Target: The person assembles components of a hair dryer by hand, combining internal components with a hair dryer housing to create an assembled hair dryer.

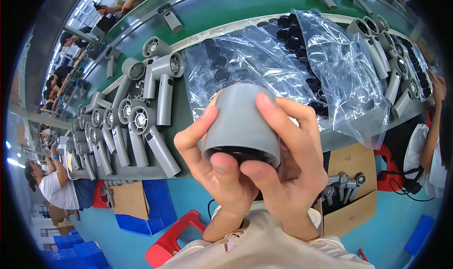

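Note:
Close in front of me, both hands hold up a grey, slightly tapered round fan housing point(241, 118). A dark, glossy black part point(245, 152) shows inside its wider rim, which faces me. My left hand point(205, 163) grips the left side, its thumb pressed at the rim and black part. On the other side, my right hand point(297, 148) wraps its fingers round the wall, with its thumb against the same rim. No handle shows on this piece; its far side is hidden. Beyond my hands lies a clear plastic bag point(226, 56) with black round caps inside.
Many grey handheld fans point(163, 94) stand and lie on the bench at the left, more point(394, 71) at the right. A second clear bag point(339, 75) covers black caps. Below are a carton point(351, 217) with fans, a red stool point(174, 238) and a blue bin point(158, 203). Co-workers point(59, 184) sit along the bench.

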`<control>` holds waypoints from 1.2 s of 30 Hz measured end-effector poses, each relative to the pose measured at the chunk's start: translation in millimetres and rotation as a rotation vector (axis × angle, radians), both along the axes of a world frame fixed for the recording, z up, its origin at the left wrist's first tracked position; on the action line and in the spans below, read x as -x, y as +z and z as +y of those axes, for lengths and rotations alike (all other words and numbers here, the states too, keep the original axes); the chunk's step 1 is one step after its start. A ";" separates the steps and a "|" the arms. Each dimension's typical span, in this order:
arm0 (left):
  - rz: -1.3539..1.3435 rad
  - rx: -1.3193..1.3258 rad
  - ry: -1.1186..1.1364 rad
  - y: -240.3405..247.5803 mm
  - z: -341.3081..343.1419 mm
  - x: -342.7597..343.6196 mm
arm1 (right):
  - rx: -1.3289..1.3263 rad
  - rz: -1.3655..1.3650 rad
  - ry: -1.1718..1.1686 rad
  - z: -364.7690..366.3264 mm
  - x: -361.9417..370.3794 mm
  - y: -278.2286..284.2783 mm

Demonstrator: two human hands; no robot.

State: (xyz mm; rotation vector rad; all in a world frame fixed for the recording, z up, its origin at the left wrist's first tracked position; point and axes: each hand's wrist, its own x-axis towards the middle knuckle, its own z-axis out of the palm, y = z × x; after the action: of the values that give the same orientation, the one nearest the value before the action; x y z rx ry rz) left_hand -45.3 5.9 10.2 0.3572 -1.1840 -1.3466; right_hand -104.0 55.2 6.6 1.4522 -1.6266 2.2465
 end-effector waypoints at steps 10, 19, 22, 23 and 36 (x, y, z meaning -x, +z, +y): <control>-0.226 0.054 -0.034 -4.7 -14.7 -12.7 | -0.043 -0.557 0.366 1.9 10.2 -0.8; -0.227 0.104 -0.226 16.3 -24.6 -31.3 | -0.180 -0.125 0.195 15.9 7.8 11.7; -0.270 0.449 -0.588 15.4 -66.2 -43.5 | -0.253 -0.013 0.182 22.0 10.6 12.6; -0.283 0.438 -0.586 17.6 -70.4 -43.3 | -0.246 -0.038 0.192 22.9 10.8 11.6; -0.704 0.993 -0.855 65.0 -98.1 -47.3 | -0.325 -0.151 0.289 21.9 -4.1 11.8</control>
State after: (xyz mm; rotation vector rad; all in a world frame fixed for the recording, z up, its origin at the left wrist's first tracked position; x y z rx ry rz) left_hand 2.0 -92.2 75.2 -0.5082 -2.6090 -1.1209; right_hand -100.0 77.1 18.5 1.7258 -2.0278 2.3736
